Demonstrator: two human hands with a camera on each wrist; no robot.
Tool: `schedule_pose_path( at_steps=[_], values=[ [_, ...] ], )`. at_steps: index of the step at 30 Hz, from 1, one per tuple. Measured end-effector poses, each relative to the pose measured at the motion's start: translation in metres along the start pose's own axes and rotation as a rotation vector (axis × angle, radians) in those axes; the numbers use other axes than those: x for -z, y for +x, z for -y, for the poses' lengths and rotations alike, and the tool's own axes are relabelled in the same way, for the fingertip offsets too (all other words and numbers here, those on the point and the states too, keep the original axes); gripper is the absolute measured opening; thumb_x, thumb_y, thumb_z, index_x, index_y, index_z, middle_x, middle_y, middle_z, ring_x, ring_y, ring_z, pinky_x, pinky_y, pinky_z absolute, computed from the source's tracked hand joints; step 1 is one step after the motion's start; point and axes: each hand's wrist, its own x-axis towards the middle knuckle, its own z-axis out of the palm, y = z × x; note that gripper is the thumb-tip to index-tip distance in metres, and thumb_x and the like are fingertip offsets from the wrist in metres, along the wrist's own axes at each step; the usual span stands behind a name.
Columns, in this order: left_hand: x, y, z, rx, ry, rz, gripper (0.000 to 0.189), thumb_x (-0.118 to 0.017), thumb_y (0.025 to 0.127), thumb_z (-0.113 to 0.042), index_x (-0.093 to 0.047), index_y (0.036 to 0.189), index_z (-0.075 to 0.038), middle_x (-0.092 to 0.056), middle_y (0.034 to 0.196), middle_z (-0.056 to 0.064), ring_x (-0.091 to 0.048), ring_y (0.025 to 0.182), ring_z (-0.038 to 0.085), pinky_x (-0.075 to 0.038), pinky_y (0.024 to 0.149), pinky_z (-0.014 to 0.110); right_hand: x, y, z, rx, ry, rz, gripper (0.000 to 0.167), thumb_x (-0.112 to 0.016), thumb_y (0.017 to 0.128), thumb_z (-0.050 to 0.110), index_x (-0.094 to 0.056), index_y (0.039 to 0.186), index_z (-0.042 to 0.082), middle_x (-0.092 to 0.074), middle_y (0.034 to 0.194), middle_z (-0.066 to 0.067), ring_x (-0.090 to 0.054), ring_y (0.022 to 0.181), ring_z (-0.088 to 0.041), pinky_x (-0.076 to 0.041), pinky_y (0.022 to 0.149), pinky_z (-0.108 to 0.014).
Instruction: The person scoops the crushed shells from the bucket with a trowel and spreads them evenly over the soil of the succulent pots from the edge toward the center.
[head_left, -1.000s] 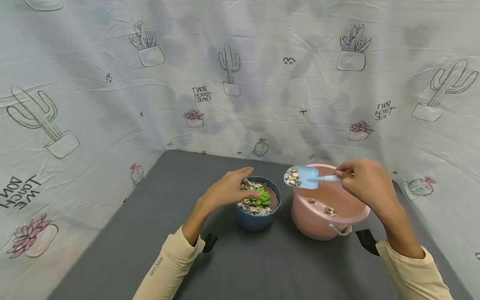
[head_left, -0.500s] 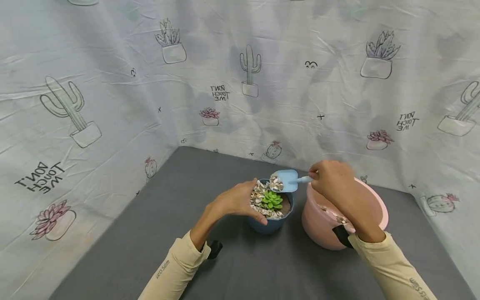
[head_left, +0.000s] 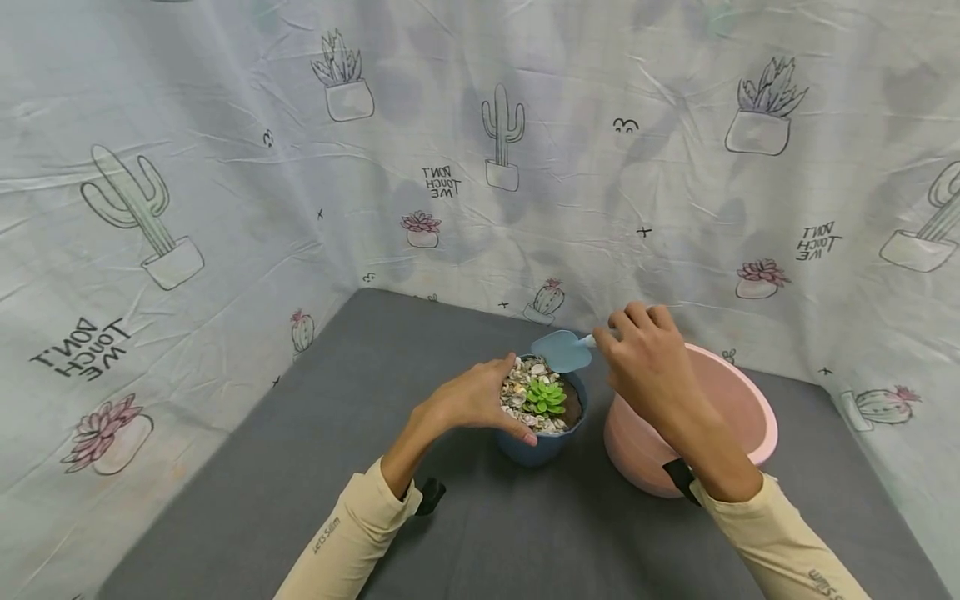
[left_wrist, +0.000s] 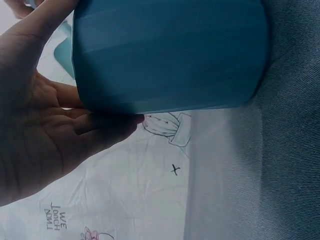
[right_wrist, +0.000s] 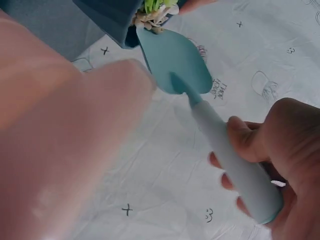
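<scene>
A blue plant pot (head_left: 532, 451) stands on the grey table, with a green succulent (head_left: 545, 398), pale pebbles (head_left: 516, 390) and a strip of brown soil (head_left: 573, 406) inside. My left hand (head_left: 471, 398) holds the pot near its rim, thumb in front and fingers behind. The left wrist view shows its fingers along the pot's side (left_wrist: 170, 55). My right hand (head_left: 647, 357) grips the handle of a light blue trowel (head_left: 562, 352). Its blade is tipped over the pot's far rim, with its back showing. The right wrist view has the blade (right_wrist: 175, 57) tip at the pebbles.
A pink bucket (head_left: 637, 454) stands right of the pot, partly behind my right forearm; its inside is mostly hidden. The grey table (head_left: 360, 367) meets a pale curtain (head_left: 420, 100) printed with cacti at the back and sides.
The trowel has gone left from over the bucket to the pot and turned over; the pebbles it carried are off the blade. My left hand has settled round the pot's rim.
</scene>
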Motion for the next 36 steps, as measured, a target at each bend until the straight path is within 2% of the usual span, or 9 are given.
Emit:
schedule_pose_path(
  at_steps=[5, 11, 16, 21, 25, 27, 29, 33, 36],
  values=[
    [-0.001, -0.001, -0.002, 0.016, -0.002, -0.010, 0.130, -0.089, 0.076, -0.061, -0.014, 0.169, -0.009, -0.028, 0.173, 0.015, -0.033, 0.159, 0.036, -0.039, 0.124, 0.057, 0.003, -0.003, -0.003, -0.006, 0.027, -0.102, 0.026, -0.067, 0.072, -0.018, -0.076, 0.089, -0.002, -0.068, 0.084, -0.019, -0.059, 0.084, -0.038, -0.046, 0.076, -0.047],
    [-0.012, -0.004, -0.014, 0.097, 0.010, -0.074, 0.135, -0.087, 0.073, -0.067, -0.015, 0.168, -0.005, -0.031, 0.171, 0.019, -0.038, 0.156, 0.040, -0.041, 0.121, 0.059, 0.020, -0.015, -0.014, -0.156, 0.126, -0.208, 0.020, -0.070, 0.078, -0.015, -0.078, 0.090, -0.001, -0.070, 0.083, -0.018, -0.061, 0.084, -0.040, -0.040, 0.071, -0.051],
    [-0.020, -0.008, -0.026, 0.185, 0.018, -0.125, 0.141, -0.086, 0.069, -0.073, -0.014, 0.168, -0.002, -0.038, 0.167, 0.023, -0.045, 0.150, 0.043, -0.045, 0.117, 0.058, 0.043, -0.040, -0.034, -0.291, 0.138, -0.208, 0.008, -0.074, 0.085, -0.005, -0.078, 0.091, -0.001, -0.072, 0.082, -0.019, -0.061, 0.082, -0.042, -0.035, 0.068, -0.053],
    [-0.020, -0.011, -0.031, 0.212, 0.045, -0.111, 0.140, -0.085, 0.073, -0.072, -0.012, 0.167, 0.000, -0.034, 0.168, 0.024, -0.046, 0.149, 0.045, -0.047, 0.115, 0.057, 0.065, -0.075, -0.063, -0.390, 0.057, -0.150, 0.007, -0.073, 0.087, -0.002, -0.077, 0.092, -0.002, -0.072, 0.080, -0.022, -0.060, 0.078, -0.044, -0.035, 0.065, -0.057],
    [-0.013, -0.003, -0.043, 0.132, 0.095, -0.111, 0.131, -0.080, 0.081, -0.069, -0.011, 0.168, -0.001, -0.019, 0.174, 0.022, -0.025, 0.161, 0.042, -0.032, 0.128, 0.056, 0.076, -0.101, -0.085, -0.383, -0.010, -0.011, 0.007, -0.076, 0.079, -0.004, -0.077, 0.085, -0.001, -0.072, 0.076, -0.022, -0.060, 0.073, -0.043, -0.037, 0.061, -0.055],
    [-0.011, 0.004, -0.057, 0.050, 0.095, -0.122, 0.122, -0.077, 0.085, -0.066, -0.012, 0.168, -0.004, -0.013, 0.176, 0.018, -0.014, 0.165, 0.037, -0.024, 0.132, 0.055, 0.073, -0.107, -0.090, -0.338, -0.038, 0.072, 0.011, -0.080, 0.069, -0.005, -0.074, 0.077, 0.000, -0.068, 0.069, -0.020, -0.059, 0.070, -0.041, -0.037, 0.060, -0.053],
    [-0.013, 0.013, -0.075, -0.046, 0.099, -0.124, 0.115, -0.073, 0.089, -0.065, -0.014, 0.169, -0.007, -0.012, 0.177, 0.015, -0.014, 0.165, 0.033, -0.026, 0.132, 0.052, 0.063, -0.109, -0.092, -0.262, -0.059, 0.123, 0.019, -0.084, 0.061, -0.006, -0.069, 0.069, 0.001, -0.062, 0.063, -0.017, -0.055, 0.066, -0.038, -0.036, 0.060, -0.050],
    [-0.029, 0.033, -0.111, -0.217, 0.130, -0.117, 0.101, -0.071, 0.093, -0.061, -0.029, 0.166, -0.006, -0.028, 0.173, 0.017, -0.042, 0.155, 0.030, -0.047, 0.120, 0.043, 0.035, -0.108, -0.083, -0.093, -0.110, 0.152, 0.035, -0.081, 0.062, -0.008, -0.052, 0.052, 0.008, -0.050, 0.057, -0.013, -0.047, 0.061, -0.034, -0.034, 0.060, -0.044],
    [-0.045, 0.044, -0.126, -0.284, 0.143, -0.142, 0.082, -0.075, 0.092, -0.055, -0.052, 0.150, 0.000, -0.053, 0.153, 0.018, -0.073, 0.114, 0.022, -0.061, 0.088, 0.028, 0.017, -0.110, -0.075, -0.032, -0.168, 0.225, 0.043, -0.074, 0.077, -0.007, -0.048, 0.049, 0.012, -0.051, 0.057, -0.012, -0.048, 0.062, -0.032, -0.037, 0.062, -0.042]
  ],
)
